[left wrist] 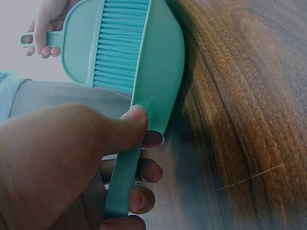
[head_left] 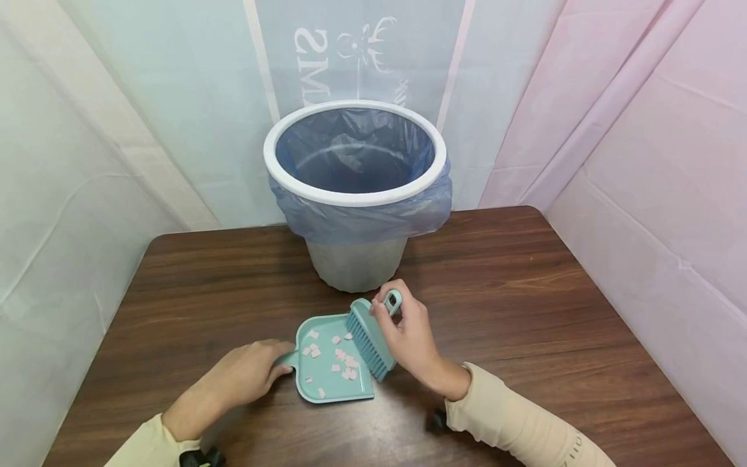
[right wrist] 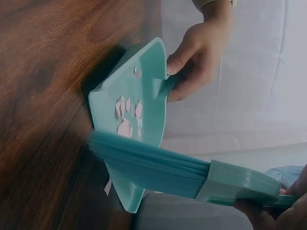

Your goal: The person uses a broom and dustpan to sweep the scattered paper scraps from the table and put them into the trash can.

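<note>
A teal dustpan lies on the table, with several small pink paper scraps scattered in it. My left hand grips its short handle, thumb on top and fingers curled beneath. By its handle, my right hand holds a matching teal hand brush. The brush's bristles rest across the pan's open front edge, beside the scraps. In the right wrist view, one scrap shows just outside the pan's lip. Part of the right hand lies beyond that view's edge.
A grey waste bin with a white rim and blue liner bag stands at the table's back edge, behind the brush. The brown wooden table is bordered by light cloth walls left, right and behind.
</note>
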Demonstrator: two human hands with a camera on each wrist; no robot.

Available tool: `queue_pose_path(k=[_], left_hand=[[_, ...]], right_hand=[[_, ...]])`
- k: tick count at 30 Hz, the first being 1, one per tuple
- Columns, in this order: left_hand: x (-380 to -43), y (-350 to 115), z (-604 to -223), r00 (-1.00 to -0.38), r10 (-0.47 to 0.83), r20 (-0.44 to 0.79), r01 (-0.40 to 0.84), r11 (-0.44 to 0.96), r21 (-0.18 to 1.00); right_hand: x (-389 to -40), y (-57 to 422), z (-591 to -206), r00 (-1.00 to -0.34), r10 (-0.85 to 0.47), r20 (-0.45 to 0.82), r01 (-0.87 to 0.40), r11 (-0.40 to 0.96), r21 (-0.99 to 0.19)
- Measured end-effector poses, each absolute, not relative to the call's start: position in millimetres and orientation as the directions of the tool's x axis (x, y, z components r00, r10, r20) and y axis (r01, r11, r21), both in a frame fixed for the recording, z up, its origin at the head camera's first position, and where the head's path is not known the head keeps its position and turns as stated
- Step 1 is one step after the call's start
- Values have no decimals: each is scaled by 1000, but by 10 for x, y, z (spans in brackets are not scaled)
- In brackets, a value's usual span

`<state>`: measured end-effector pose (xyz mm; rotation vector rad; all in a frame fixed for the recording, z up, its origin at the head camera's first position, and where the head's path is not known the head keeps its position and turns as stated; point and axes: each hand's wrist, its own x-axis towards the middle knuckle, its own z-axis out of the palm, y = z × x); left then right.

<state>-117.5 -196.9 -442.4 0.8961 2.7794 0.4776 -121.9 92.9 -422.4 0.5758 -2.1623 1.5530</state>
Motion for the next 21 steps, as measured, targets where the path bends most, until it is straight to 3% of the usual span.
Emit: queue_pose_path(k=[6, 10, 14, 17, 21], left_hand=[[-1182, -1970, -4421, -799, 596, -76, 538, 766, 353], [-1185, -1973, -4424, -797, 600, -67, 547, 764, 343], [-1186, -1979, -4427, -796, 603, -62, 551, 762, 340], [-1187, -1980, -4431, -795, 604, -60, 553, 761, 339], [-1186, -1976, -4432, -797, 600, -68, 546, 765, 342]], right_hand=[[-1199, 945, -4216, -784, -131, 607, -612, 332, -718], [-1193, 939, -4224, -663, -298, 687, -746, 349, -568], [-1194, 929, -4233, -551, -477, 685, -831, 232, -506], [-1196, 926, -4238, -556, -459, 693, -822, 179, -541], [-1203, 954, -4208, -635, -313, 706, -772, 246, -586]])
